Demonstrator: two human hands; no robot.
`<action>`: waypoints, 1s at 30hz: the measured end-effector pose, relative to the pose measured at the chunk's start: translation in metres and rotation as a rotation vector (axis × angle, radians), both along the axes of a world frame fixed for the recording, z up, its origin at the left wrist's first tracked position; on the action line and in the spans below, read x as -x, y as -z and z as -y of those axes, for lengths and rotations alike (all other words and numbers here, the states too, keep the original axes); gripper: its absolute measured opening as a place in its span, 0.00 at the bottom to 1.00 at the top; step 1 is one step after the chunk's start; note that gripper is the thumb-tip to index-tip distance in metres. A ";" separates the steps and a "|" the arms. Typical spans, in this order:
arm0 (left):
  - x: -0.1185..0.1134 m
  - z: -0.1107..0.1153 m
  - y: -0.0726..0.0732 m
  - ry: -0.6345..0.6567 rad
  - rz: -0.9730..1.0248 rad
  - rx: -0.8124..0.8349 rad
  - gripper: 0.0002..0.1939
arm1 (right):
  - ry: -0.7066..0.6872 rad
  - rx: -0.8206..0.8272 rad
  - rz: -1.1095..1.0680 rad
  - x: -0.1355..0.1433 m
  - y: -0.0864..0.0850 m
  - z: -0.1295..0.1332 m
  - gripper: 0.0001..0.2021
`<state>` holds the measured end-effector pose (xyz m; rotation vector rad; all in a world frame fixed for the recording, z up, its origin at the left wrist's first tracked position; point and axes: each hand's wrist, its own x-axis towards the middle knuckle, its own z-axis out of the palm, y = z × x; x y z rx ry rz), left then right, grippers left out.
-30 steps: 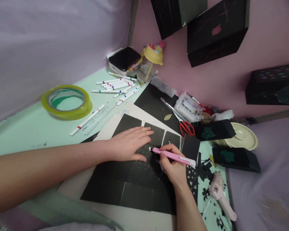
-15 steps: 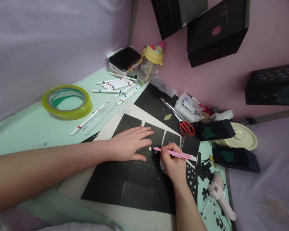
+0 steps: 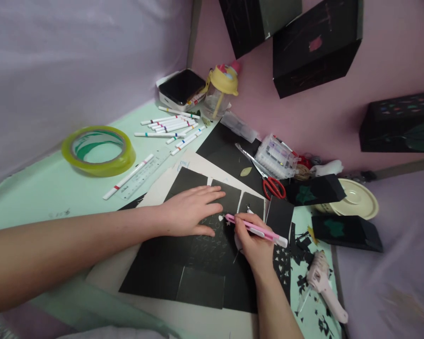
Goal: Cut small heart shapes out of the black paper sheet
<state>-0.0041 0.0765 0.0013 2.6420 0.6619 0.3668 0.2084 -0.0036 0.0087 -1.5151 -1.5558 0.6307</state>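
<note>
My left hand [image 3: 192,211] lies flat with fingers spread on a sheet of black paper [image 3: 155,266] marked with faint drawn shapes. To its right, my right hand [image 3: 254,240] is closed round a pink pen-like cutter [image 3: 257,230], whose tip points left toward my left fingers. Small heart and star cutouts show near that tip. Under the black paper lies a larger white sheet [image 3: 106,278]. A black strip with many punched shapes [image 3: 281,259] is partly hidden beside my right wrist.
Red-handled scissors [image 3: 273,187] and a clear case [image 3: 276,157] lie beyond my right hand. A glue gun [image 3: 325,285] rests at the right. Yellow-green tape [image 3: 99,150], markers [image 3: 173,123], a ruler [image 3: 144,174], a cup [image 3: 221,92] and a phone [image 3: 182,86] stand farther back. Black boxes [image 3: 316,47] hang above.
The pink cutter's rear end has swung down toward me in my right hand, so it slants more. My left hand has stayed in place.
</note>
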 end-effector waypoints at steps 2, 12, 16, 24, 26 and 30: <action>0.000 0.000 0.000 0.001 -0.003 -0.010 0.27 | -0.014 0.011 0.014 -0.002 0.000 0.000 0.04; 0.000 0.000 0.001 -0.001 -0.017 -0.022 0.27 | 0.004 0.099 0.003 -0.007 0.001 0.001 0.10; 0.000 0.001 0.002 -0.003 -0.024 -0.021 0.27 | 0.063 0.189 -0.225 -0.007 0.001 0.002 0.11; -0.001 0.001 0.001 -0.007 -0.023 -0.007 0.27 | 0.040 0.141 -0.149 -0.004 0.003 0.001 0.08; -0.001 0.001 0.001 -0.008 -0.025 -0.008 0.27 | 0.051 0.121 -0.125 -0.004 0.002 0.001 0.08; 0.000 0.001 0.000 -0.005 -0.013 -0.007 0.26 | 0.033 0.127 -0.104 -0.005 0.002 0.000 0.08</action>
